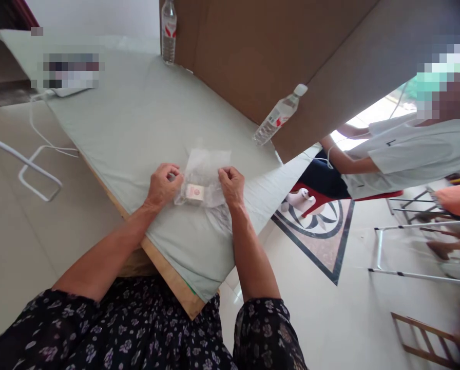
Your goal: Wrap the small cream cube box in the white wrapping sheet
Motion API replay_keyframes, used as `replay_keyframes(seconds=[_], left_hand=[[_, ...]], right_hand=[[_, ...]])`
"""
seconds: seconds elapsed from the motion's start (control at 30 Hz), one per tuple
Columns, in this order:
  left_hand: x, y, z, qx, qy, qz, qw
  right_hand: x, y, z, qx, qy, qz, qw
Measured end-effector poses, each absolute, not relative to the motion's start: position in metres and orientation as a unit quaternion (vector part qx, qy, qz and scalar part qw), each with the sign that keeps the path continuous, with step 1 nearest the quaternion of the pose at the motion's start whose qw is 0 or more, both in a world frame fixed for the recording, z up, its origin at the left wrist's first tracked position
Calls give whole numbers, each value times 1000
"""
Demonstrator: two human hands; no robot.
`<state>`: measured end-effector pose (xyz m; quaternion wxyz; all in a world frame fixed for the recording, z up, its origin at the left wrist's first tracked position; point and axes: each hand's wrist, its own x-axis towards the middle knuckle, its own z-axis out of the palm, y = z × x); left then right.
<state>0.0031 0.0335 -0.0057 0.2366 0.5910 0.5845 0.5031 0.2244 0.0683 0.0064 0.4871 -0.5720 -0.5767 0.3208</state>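
Observation:
A clear plastic bag point(203, 162) lies on the pale green tablecloth near the table's front corner. Inside or under its film is a small whitish box point(195, 192) with a reddish round mark; which of the two I cannot tell. My left hand point(164, 184) is closed at the bag's left edge, thumb and fingers pinched together on the film. At the right edge my right hand point(232, 184) pinches the plastic in the same way. Crumpled film spreads below the right wrist.
A large brown cardboard panel point(245, 56) stands across the table's far side. Against it are two water bottles, one upright point(169, 33) and one that appears slanted point(280, 115). A white device with a cable point(74, 90) lies at the left. Another person point(415, 149) sits at the right.

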Motion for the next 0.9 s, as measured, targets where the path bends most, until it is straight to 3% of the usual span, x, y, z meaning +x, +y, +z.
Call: replay_keyframes(seconds=[0.27, 0.37, 0.47, 0.6, 0.77, 0.9], left_hand=[[-19, 51, -13, 551, 695, 445, 125], [-19, 44, -10, 568, 663, 478, 96], [-14, 31, -1, 652, 580, 487, 44], [-6, 22, 6, 764, 493, 413, 53], [-9, 23, 5, 792, 484, 359, 94], [-18, 19, 6, 747, 530, 380, 128]], right_hand=[[243, 76, -5, -661, -553, 173, 477], [242, 60, 3, -615, -596, 99, 508], [237, 44, 13, -533, -691, 135, 469], [232, 32, 23, -509, -756, 193, 365], [232, 3, 39, -471, -785, 198, 350], [233, -37, 43, -383, -855, 266, 228]])
